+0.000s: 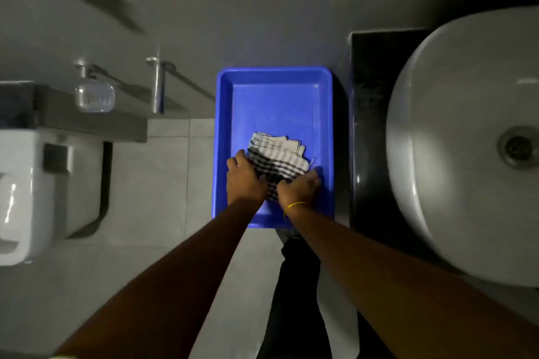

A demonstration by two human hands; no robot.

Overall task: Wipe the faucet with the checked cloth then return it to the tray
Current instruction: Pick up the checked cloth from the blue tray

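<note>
Hands meet over the near half of a blue plastic tray, both set on the checked cloth. That cloth lies folded and a little rumpled in the tray's lower half, its pale end pointing toward 12 o'clock and its dark-striped end toward 6 o'clock, under the hands. The left hand presses on the cloth's 8 o'clock corner, fingers curled down over the edge; whether they pinch the fabric or merely rest on it cannot be told. The right hand, with a yellow band at the wrist, lies at the cloth's 5 o'clock edge, fingers bent over the fabric and partly hidden, so its hold cannot be told either. At 3 o'clock from the tray stands a dark counter carrying a round white basin with its drain showing. At 9 o'clock a white toilet sits on the tiled floor, with a soap dish on the wall at 10 o'clock.
</note>
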